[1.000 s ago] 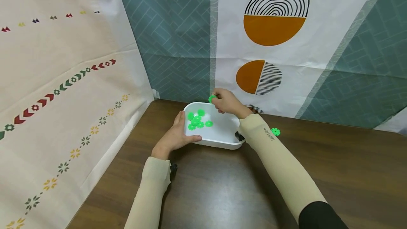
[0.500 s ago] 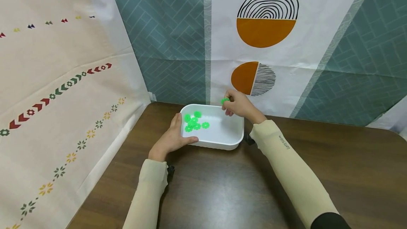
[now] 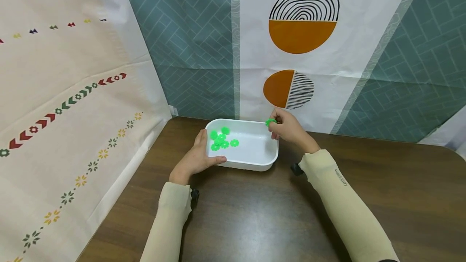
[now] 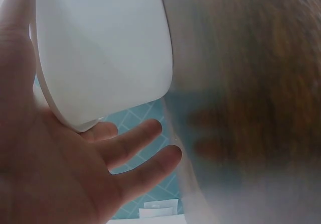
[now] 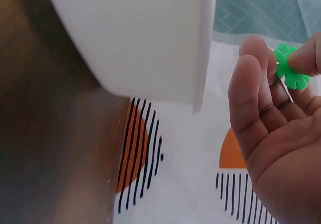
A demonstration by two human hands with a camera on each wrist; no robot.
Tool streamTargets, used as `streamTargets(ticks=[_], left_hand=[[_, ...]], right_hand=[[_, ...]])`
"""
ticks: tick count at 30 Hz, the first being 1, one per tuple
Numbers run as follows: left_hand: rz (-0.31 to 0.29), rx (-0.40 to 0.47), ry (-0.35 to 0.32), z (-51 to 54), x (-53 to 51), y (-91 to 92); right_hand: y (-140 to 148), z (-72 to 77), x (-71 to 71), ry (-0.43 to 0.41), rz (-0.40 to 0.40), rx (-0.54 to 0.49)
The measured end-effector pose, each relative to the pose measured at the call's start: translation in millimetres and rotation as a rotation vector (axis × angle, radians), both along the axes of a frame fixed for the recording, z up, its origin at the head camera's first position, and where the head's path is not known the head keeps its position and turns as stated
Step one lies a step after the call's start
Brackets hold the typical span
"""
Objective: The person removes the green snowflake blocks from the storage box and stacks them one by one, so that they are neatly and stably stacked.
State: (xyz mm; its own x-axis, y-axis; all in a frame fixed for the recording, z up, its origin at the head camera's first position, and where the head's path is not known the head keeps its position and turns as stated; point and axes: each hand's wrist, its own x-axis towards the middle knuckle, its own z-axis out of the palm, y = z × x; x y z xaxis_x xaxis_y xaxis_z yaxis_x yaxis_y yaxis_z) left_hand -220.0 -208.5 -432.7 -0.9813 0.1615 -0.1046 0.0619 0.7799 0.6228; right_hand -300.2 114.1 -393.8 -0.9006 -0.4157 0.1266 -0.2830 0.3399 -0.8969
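In the head view, the right hand (image 3: 289,127) pinches a flat green slotted disc (image 3: 270,122) between thumb and finger at the far right corner of the white tray (image 3: 251,165); whether the disc touches the rim, I cannot tell. The tray is a smooth, shallow rounded rectangle. Leftward of that pinch, inside the tray, several scalloped green discs (image 3: 218,142) lie partly overlapping, one slightly apart on the pinch's side. The left hand (image 3: 191,161) spans the tray's near left corner, thumb at the near rim, fingers along the outer wall. Below both hands stretches a wood-grained, softly shiny table (image 3: 236,213).

In the left wrist view, the tray's matte wall sits against the palm side; the spread, nearly straight fingers (image 4: 145,174) extend past its corner.

In the right wrist view, the thumb presses the held disc's notched, petal-like face. The tray wall stands apart from the bent fingers; behind them hangs a white cloth (image 5: 185,158) with orange and black-striped shapes.
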Motion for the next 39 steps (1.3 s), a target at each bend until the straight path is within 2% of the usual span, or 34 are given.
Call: streamTargets(ticks=[11, 20, 23, 27, 34, 39], left_hand=[[-0.004, 0.020, -0.009, -0.5, -0.3, -0.3], [-0.002, 0.009, -0.010, -1.4, -0.7, 1.1], [0.000, 0.005, -0.007, -1.6, -0.3, 0.3], [0.001, 0.009, -0.014, -2.4, 0.0, -0.5], [-0.004, 0.006, -0.020, -4.0, -0.7, -1.7], [-0.003, 0.008, -0.019, -2.7, -1.2, -1.8]], right_hand=[[33, -14.5, 19.2, 0.003, -0.034, -0.033], [66, -27.3, 30.5, -0.005, -0.110, -0.020], [75, -30.1, 31.0, -0.014, -0.139, -0.008], [88, -32.7, 29.9, -0.024, -0.158, -0.047], [109, -39.2, 25.4, 0.034, -0.181, -0.034], [114, -39.8, 23.4, 0.026, -0.190, -0.033]])
